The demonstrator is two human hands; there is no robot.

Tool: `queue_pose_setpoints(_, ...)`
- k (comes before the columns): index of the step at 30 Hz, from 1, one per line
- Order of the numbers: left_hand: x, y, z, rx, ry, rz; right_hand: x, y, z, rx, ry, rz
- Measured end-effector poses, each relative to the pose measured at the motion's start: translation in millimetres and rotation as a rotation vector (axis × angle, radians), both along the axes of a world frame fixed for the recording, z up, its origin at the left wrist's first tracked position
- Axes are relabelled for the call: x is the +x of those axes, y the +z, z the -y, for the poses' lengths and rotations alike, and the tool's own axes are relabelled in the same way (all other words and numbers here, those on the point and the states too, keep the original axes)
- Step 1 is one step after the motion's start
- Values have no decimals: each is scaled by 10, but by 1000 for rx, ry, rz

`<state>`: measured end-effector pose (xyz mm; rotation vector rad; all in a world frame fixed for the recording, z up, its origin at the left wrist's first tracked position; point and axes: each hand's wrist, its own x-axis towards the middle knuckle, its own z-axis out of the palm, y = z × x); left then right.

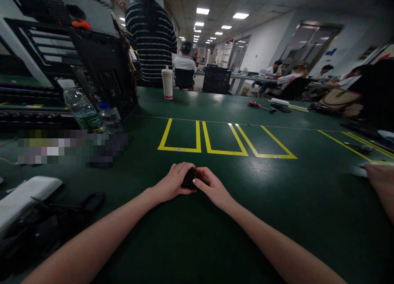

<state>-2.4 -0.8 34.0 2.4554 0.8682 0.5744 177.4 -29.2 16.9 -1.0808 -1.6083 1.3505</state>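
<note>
Over the near part of the green table (184, 239), the left hand (174, 179) and the right hand (214, 187) hold a small black object (188, 179) between them, with a narrow grip around it; whether it touches the table, I cannot tell. The step in hand seems to be two-handed handling of this object, and the next move, I judge, calls for steady control from both sides. Beyond lie yellow tape outlines (198, 138); farther, a white cup (168, 85) stands upright.

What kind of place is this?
Probably a workshop or shared workroom: there's a green table marked with yellow tape, a red-handled tool on it, and people seated at desks beyond.
</note>
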Motion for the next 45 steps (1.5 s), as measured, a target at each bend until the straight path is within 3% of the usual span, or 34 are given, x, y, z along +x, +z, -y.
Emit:
queue_pose_setpoints(4,7,-18,-3,25,10,-10,14,1,-14,-3,58,-59)
queue_pose_setpoints(8,8,-5,-2,32,11,-24,-13,-20,-32,13,-1,-88)
queue_pose_setpoints(14,0,-17,-19,9,-2,-6,-34,7,-25,2,-61,-16)
queue_pose_setpoints(18,2,-63,-40,3,31,21,-19,46,2,1,-27,21)
queue_pose_setpoints(24,-1,31,-25,-36,4,-25,-13,45,22,72,-15,38)
queue_pose_setpoints(33,13,26,-44,-38,13,-34,-6,-3,-23,-23,-46,-15)
queue_pose_setpoints(40,14,-1,-44,-19,20,-42,29,57,-24,-8,55,-14)
queue_pose_setpoints(45,14,28,-36,-15,2,-33,15,46,-36,-41,16,-31)
